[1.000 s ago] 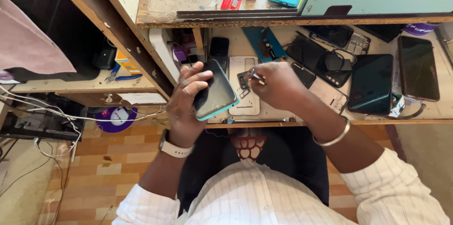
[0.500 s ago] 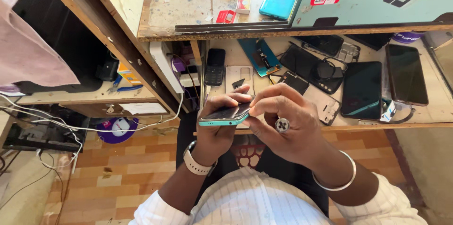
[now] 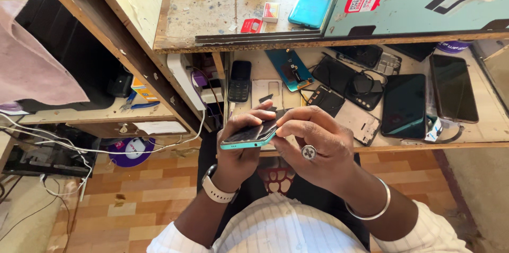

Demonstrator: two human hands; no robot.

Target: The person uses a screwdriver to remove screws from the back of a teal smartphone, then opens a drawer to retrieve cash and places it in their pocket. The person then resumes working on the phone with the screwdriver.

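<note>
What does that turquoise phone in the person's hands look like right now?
The phone is a slim smartphone with a turquoise frame and a dark, glossy screen that is off. It is held nearly flat, its near edge toward the camera, in front of the lower shelf. The left hand cradles it from below, fingers curled over the top; the right hand, with a ring, grips its right end.

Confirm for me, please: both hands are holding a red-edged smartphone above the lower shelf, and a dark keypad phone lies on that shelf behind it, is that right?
Not quite: the smartphone has a teal edge, not a red one, as the head view shows. The rest stands: the left hand and the right hand both hold it above the lower shelf, and a dark keypad phone lies on that shelf behind it.
</note>
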